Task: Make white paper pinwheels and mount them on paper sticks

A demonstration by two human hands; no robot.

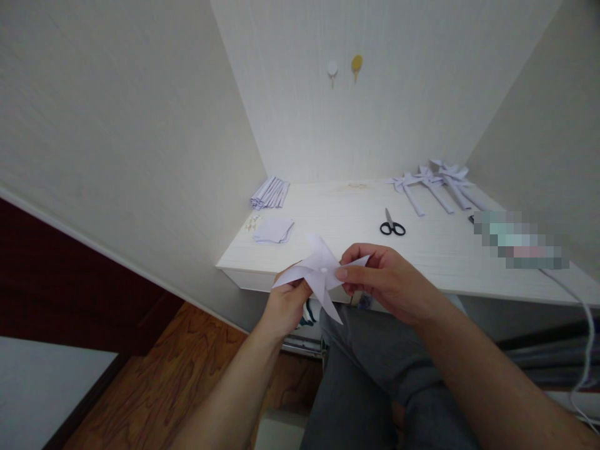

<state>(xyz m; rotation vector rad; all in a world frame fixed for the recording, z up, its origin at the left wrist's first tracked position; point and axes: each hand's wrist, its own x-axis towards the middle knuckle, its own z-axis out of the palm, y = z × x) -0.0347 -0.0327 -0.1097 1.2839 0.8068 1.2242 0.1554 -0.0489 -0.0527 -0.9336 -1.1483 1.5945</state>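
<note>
Between my two hands is a white paper pinwheel [319, 282], its blades spread and a small pale piece at its centre. My left hand [287, 306] grips it from the left and below, its fingers partly hidden behind the paper. From the right, my right hand [375, 278] pinches the pinwheel near its middle with thumb and fingers. Both hands are in front of the desk's near edge, above my lap. On the desk beyond them lie a stack of white paper squares [272, 230] and black-handled scissors [392, 226].
Rolled paper sticks [270, 192] lie at the desk's back left, with small pale bits [254, 222] nearby. Several paper pinwheels on sticks [435, 184] lie at the back right. A blurred-out object [520, 240] with a white cable [588, 337] is at right. Walls enclose the white desk [337, 219].
</note>
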